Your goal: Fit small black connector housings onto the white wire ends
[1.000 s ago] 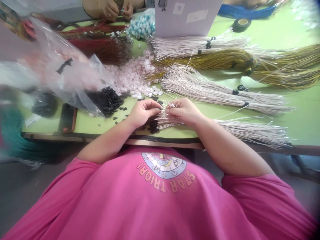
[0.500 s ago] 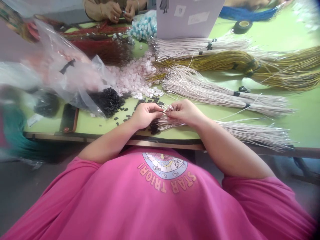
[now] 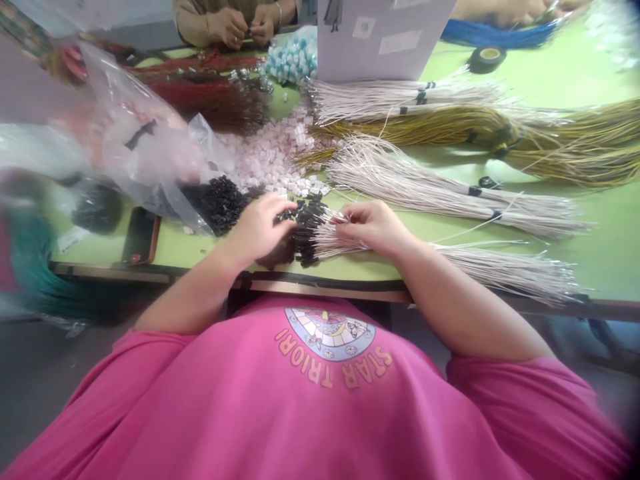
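My right hand [image 3: 377, 227] is closed near the cut ends of a bundle of white wires [image 3: 340, 241], its thumb and index finger pinching at least one wire. Left of it, my left hand [image 3: 260, 228] hovers over small black connector housings [image 3: 310, 217] with thumb and forefinger apart; whether a housing touches the fingertips is unclear. Many black housings cluster at the bundle's left ends. The far part of that bundle [image 3: 520, 270] runs right, beneath my right forearm. Behind my left hand lies a heap of black housings [image 3: 217, 203].
Pale pink housings [image 3: 265, 153] are heaped behind. Taped white wire bundles [image 3: 425, 177] and a yellow bundle [image 3: 450, 127] lie at right. A plastic bag [image 3: 150, 147] and phone [image 3: 141, 235] are at left. Across the table are a co-worker's hands [image 3: 245, 27], black tape [image 3: 487, 59] and a partition [image 3: 380, 40].
My left hand has moved left, away from the wire ends to the black housings, and its thumb and forefinger have parted. My right hand stays on the white wires.
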Tool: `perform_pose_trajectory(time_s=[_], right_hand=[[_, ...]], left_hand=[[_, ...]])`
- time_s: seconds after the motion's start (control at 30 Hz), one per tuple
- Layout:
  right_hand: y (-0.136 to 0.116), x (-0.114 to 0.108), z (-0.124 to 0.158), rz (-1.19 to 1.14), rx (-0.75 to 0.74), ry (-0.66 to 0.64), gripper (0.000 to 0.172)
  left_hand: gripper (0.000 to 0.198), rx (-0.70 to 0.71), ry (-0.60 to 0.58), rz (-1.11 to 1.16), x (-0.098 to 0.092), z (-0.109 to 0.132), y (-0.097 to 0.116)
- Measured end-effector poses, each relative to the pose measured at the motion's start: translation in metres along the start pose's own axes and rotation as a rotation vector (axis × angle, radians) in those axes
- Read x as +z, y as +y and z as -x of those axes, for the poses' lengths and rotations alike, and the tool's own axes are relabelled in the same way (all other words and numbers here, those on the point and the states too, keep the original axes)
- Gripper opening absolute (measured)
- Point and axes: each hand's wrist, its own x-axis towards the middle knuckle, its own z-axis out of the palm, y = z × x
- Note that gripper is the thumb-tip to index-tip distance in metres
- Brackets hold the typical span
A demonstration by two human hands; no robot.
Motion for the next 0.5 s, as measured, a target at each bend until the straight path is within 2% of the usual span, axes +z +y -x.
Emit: perform_pose_trajectory(time_s=[0.13, 0.2, 0.27, 0.37, 0.5], right_hand=[[0.001, 0.004, 0.0, -0.027, 0.009, -0.015, 0.023], [0.002, 0.006, -0.001, -0.037, 0.024, -0.013, 0.023], [0.002, 0.008, -0.001, -0.029, 0.033, -0.003, 0.022], [0.002, 0.009, -0.002, 0.008, 0.018, 0.009, 0.022], [0.002, 0.01, -0.002, 0.036, -0.003, 0.016, 0.022]], left_hand=[[0.028, -0.192, -0.06, -0.388, -0.006, 0.004, -0.047], [0.027, -0.208, -0.124, -0.471, -0.001, 0.005, -0.064], [0.028, -0.188, -0.162, -0.483, 0.005, 0.005, -0.072], [0.031, -0.155, -0.114, -0.402, 0.007, 0.004, -0.069], [0.024, -0.164, -0.077, -0.085, -0.004, 0.001, -0.045]])
